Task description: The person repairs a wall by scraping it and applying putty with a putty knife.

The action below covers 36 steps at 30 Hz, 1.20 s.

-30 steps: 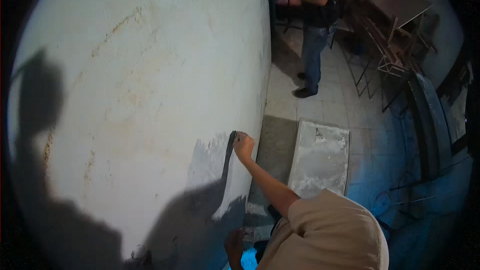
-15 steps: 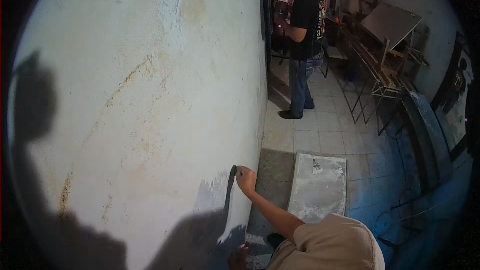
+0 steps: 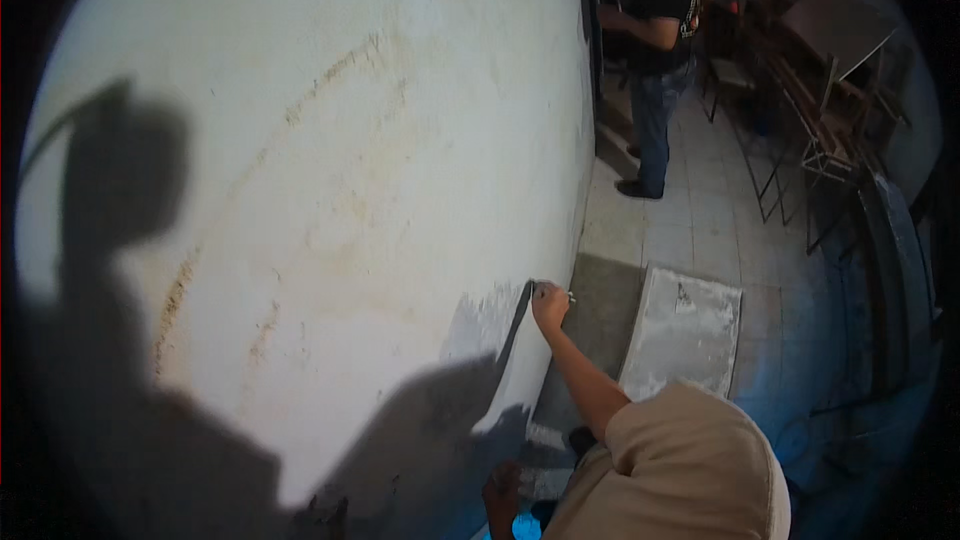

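My right hand (image 3: 548, 310) is closed at the wall (image 3: 330, 250), low down near its right edge. A thin pale handle end sticks out past the fingers, from what looks like a paintbrush (image 3: 571, 298); its bristles are hidden behind the hand. Just left of it, a streaky grey-white patch (image 3: 482, 318) with ragged edges marks the wall. The dark shadow of my arm (image 3: 515, 325) runs down the wall from the hand. My left hand (image 3: 503, 485) is in shade near the lower edge, fingers curled; what they hold, if anything, I cannot make out. Something bright blue (image 3: 515, 526) shows below it.
A grey, stained board (image 3: 685, 330) lies on the tiled floor (image 3: 690, 225) to the right of my arm. Beyond it a person in a dark shirt (image 3: 665, 30) stands by a doorway. Wooden frames and metal-legged racks (image 3: 830, 110) line the right side.
The whole view has shifted, so the wall, board and person now sit farther right and higher. My right hand stays at about the same place on the wall, and the pale handle end now shows.
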{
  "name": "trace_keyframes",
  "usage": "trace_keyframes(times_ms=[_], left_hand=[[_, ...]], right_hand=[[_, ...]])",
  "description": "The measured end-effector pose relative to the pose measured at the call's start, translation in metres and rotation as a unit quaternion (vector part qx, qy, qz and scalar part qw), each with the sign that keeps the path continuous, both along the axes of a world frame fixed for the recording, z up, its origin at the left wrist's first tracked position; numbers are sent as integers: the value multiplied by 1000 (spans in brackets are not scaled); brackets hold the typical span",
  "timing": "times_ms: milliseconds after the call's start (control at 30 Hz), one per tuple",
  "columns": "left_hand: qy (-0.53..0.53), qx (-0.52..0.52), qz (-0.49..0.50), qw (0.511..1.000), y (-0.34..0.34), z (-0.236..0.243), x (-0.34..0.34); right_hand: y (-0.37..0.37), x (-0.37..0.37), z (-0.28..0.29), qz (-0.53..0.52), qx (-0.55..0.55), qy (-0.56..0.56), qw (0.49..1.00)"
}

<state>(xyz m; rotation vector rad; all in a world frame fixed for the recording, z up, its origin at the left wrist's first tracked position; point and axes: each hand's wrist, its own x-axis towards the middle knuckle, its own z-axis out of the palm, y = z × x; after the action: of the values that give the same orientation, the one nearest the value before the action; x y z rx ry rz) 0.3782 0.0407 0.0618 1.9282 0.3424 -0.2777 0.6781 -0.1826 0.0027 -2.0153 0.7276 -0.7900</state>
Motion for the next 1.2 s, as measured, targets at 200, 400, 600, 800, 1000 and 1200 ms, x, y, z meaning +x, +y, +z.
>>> trace_keyframes(times_ms=[200, 400, 600, 800, 1000, 1200], left_hand=[[10, -28, 7, 1000, 5, 14, -4], [10, 3, 36, 999, 16, 3, 2], [-17, -66, -27, 997, 4, 12, 12], [24, -73, -28, 997, -9, 13, 18], [-23, -41, -58, 997, -3, 12, 20], [22, -62, -13, 998, 0, 15, 27]], right_hand=[[25, -25, 23, -16, 94, -49, 994], [26, -20, 21, -22, 99, -78, 992], [9, 13, 18, -64, 39, -14, 997], [-1, 5, 23, -36, 85, 59, 994], [17, -18, 26, -11, 88, -30, 996], [7, 7, 15, -15, 60, -34, 998]])
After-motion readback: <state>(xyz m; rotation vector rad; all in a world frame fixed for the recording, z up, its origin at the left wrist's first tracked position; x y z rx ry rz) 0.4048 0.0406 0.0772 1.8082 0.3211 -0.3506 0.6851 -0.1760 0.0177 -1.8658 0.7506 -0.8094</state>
